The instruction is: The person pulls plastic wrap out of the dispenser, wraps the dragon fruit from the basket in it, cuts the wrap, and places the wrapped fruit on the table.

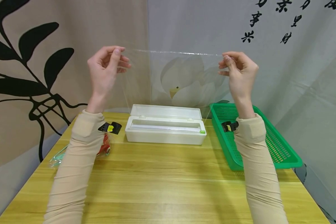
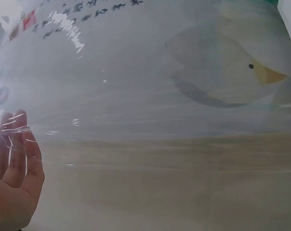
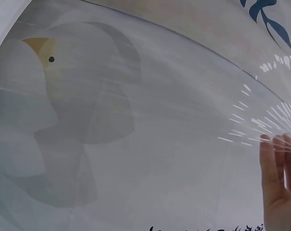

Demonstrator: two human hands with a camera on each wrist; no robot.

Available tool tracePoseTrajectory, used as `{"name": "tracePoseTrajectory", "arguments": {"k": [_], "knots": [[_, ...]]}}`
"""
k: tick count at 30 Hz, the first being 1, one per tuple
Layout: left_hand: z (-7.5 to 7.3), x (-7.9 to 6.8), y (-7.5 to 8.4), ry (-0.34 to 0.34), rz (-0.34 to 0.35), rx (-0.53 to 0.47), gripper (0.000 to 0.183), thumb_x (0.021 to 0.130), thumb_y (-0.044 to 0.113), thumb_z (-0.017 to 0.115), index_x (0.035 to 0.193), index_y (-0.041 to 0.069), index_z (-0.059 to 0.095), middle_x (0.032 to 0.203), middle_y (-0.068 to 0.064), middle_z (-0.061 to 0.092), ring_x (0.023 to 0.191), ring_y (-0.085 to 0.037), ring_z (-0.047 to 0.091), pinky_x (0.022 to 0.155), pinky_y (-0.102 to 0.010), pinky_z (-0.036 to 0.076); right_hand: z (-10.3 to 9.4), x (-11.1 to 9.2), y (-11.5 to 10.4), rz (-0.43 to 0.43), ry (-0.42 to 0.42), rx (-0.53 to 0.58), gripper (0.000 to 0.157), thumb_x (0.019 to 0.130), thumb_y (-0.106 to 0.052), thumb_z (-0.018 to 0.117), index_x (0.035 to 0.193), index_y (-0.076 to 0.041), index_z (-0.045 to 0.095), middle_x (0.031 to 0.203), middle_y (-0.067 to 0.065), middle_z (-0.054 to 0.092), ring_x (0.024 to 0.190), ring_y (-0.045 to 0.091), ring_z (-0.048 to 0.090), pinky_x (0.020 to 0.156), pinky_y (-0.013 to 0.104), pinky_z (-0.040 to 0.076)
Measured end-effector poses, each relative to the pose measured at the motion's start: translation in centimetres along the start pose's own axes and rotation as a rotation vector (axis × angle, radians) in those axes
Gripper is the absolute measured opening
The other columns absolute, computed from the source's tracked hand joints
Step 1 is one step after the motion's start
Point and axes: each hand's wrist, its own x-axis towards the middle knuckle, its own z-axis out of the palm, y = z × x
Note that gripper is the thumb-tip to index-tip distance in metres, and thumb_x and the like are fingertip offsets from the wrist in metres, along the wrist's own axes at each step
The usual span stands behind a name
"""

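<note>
A clear sheet of plastic wrap (image 1: 182,53) is stretched wide and upright between both raised hands, its shiny top edge running almost level. My left hand (image 1: 104,67) pinches one upper corner between thumb and fingers; my right hand (image 1: 241,70) pinches the other. The sheet's side edges slant down toward a white wrap dispenser box (image 1: 163,137), whose lid (image 1: 166,112) is tipped back. Inside the box lies a pale roll. In the left wrist view, wrap gathers in creases at the left fingers (image 2: 32,159). Folds fan out from the right fingers (image 3: 268,163) in the right wrist view.
A green plastic basket (image 1: 285,155) stands on the right of the wooden table (image 1: 156,183), partly behind the right forearm. Red and teal items in a clear bag (image 1: 105,146) lie by the left forearm. A printed curtain (image 1: 184,18) hangs behind the table.
</note>
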Motion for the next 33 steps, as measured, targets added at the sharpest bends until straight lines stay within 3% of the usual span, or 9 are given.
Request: {"name": "tracePoseTrajectory", "arguments": {"k": [5, 10, 15, 19, 24, 26, 33], "knots": [[-0.3, -0.3, 0.5, -0.025, -0.008, 0.005, 0.013, 0.094, 0.015, 0.059, 0.095, 0.014, 0.072, 0.076, 0.011, 0.07, 0.067, -0.007, 0.068, 0.063, -0.017, 0.054, -0.3, -0.8, -1.2, -0.002, -0.011, -0.007, 0.011, 0.086, -0.008, 0.066, 0.091, -0.001, 0.072, 0.072, -0.001, 0.067, 0.066, 0.012, 0.063, 0.063, 0.019, 0.056], [-1.5, -1.4, 1.7, -0.099, -0.039, -0.043, 0.013, 0.092, 0.01, 0.06, 0.098, 0.007, 0.072, 0.082, 0.007, 0.071, 0.073, -0.007, 0.068, 0.067, -0.015, 0.055, -1.4, -2.0, -1.9, -0.041, -0.058, -0.028, 0.011, 0.086, -0.003, 0.065, 0.092, 0.004, 0.071, 0.072, -0.002, 0.068, 0.063, 0.011, 0.064, 0.063, 0.018, 0.056], [-3.0, -2.8, 3.3, -0.178, -0.054, 0.01, 0.015, 0.092, 0.011, 0.061, 0.1, 0.006, 0.072, 0.083, 0.007, 0.07, 0.076, -0.007, 0.067, 0.072, -0.014, 0.054, -2.9, -3.5, -3.0, -0.112, -0.135, -0.07, 0.014, 0.086, 0.001, 0.064, 0.093, 0.013, 0.068, 0.074, -0.004, 0.071, 0.061, 0.009, 0.066, 0.064, 0.019, 0.057], [-4.1, -3.9, 4.6, -0.233, -0.086, 0.096, 0.016, 0.093, 0.013, 0.059, 0.101, 0.006, 0.071, 0.084, 0.008, 0.07, 0.078, -0.007, 0.066, 0.074, -0.014, 0.054, -4.1, -4.9, -4.0, -0.135, -0.21, -0.025, 0.014, 0.086, 0.007, 0.062, 0.093, 0.018, 0.065, 0.076, -0.001, 0.072, 0.063, 0.011, 0.068, 0.065, 0.021, 0.057], [-5.2, -5.4, 5.8, -0.28, -0.112, 0.11, 0.014, 0.093, 0.006, 0.057, 0.098, 0.002, 0.07, 0.087, 0.004, 0.07, 0.079, -0.009, 0.067, 0.073, -0.014, 0.053, -5.4, -6.6, -4.9, -0.149, -0.355, 0.073, 0.01, 0.084, 0.016, 0.059, 0.091, 0.022, 0.063, 0.079, 0.005, 0.072, 0.067, 0.015, 0.067, 0.068, 0.023, 0.058], [-5.8, -6.1, 6.1, -0.31, -0.127, 0.059, 0.014, 0.092, 0.001, 0.057, 0.097, -0.002, 0.069, 0.086, 0.0, 0.07, 0.077, -0.011, 0.067, 0.072, -0.015, 0.052, -6.0, -7.3, -5.1, -0.163, -0.429, 0.13, 0.009, 0.083, 0.018, 0.058, 0.089, 0.023, 0.062, 0.081, 0.007, 0.072, 0.068, 0.017, 0.068, 0.069, 0.024, 0.058], [-8.2, -8.8, 6.4, -0.524, -0.169, -0.08, 0.016, 0.089, -0.011, 0.055, 0.096, -0.006, 0.068, 0.09, -0.005, 0.069, 0.079, -0.015, 0.068, 0.075, -0.017, 0.052, -7.8, -9.4, -5.1, -0.209, -0.715, 0.371, 0.011, 0.087, 0.014, 0.055, 0.094, 0.02, 0.062, 0.093, 0.015, 0.071, 0.08, 0.021, 0.069, 0.072, 0.022, 0.057]]}}
